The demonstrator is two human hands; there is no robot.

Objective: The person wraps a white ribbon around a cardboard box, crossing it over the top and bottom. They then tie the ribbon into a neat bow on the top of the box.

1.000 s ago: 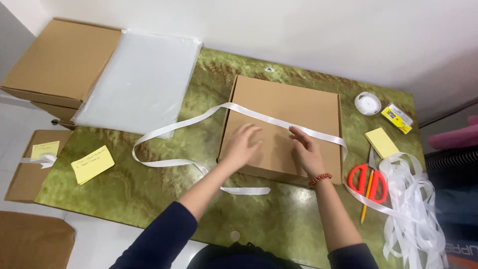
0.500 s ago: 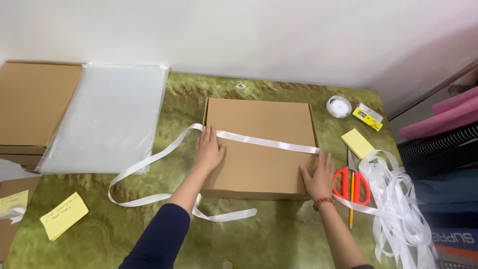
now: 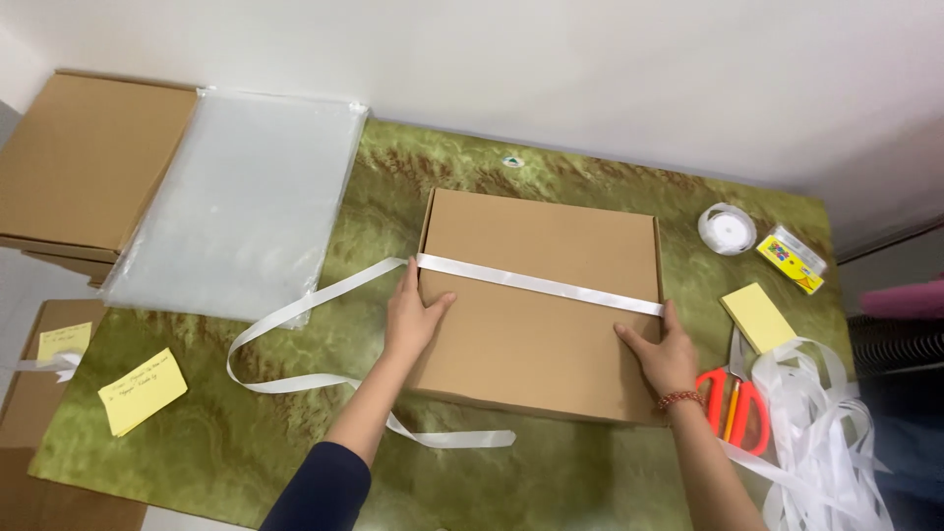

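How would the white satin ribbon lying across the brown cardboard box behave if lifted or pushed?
The white satin ribbon looks floppy: its loose tail curls in loops over the green mat. Its sheen suggests that it may slide on the brown cardboard box. The left hand and right hand press at the box's sides, probably steadying it.

A second ago my hands lay together mid-lid. Now my left hand (image 3: 413, 315) grips the cardboard box's (image 3: 536, 300) left edge, my right hand (image 3: 661, 356) its right edge, stretching the white ribbon (image 3: 536, 285) flat across.

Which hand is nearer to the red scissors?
Right. The right hand rests on the box's right edge, just beside the red scissors; the left hand is at the box's far left edge.
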